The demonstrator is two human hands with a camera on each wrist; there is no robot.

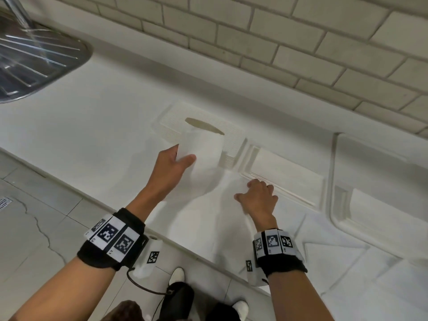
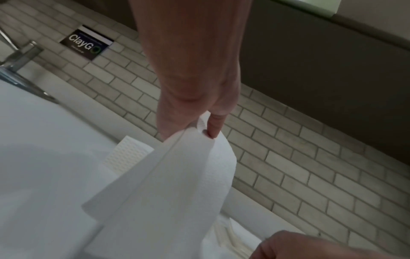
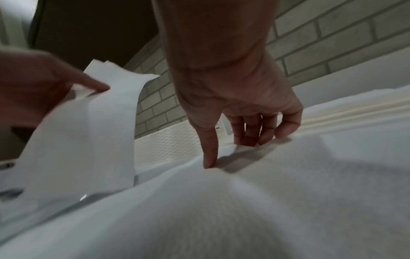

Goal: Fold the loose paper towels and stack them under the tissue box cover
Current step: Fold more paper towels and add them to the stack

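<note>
Left hand (image 1: 172, 166) pinches a folded paper towel (image 1: 203, 149) lifted over the tissue box cover (image 1: 171, 121) mid-bench. Right hand (image 1: 258, 198), fingers (image 3: 209, 149) bent, presses a loose towel (image 1: 208, 218) flat near the bench's (image 1: 81, 126) front edge.

the counter (image 1: 92, 126) is plain white. the paper towel (image 1: 203, 147) is white with a fine embossed dot texture, and the tissue box cover (image 1: 176, 117) is off-white with a small woven grid pattern and a tan oval slot. the wall tiles (image 1: 301, 42) are pale beige bricks with darker grout lines. the wrist bands (image 1: 111, 242) are black, carrying white tags with black square codes. the draining board (image 1: 34, 56) at the counter's far left corner is ribbed silver steel.
</note>
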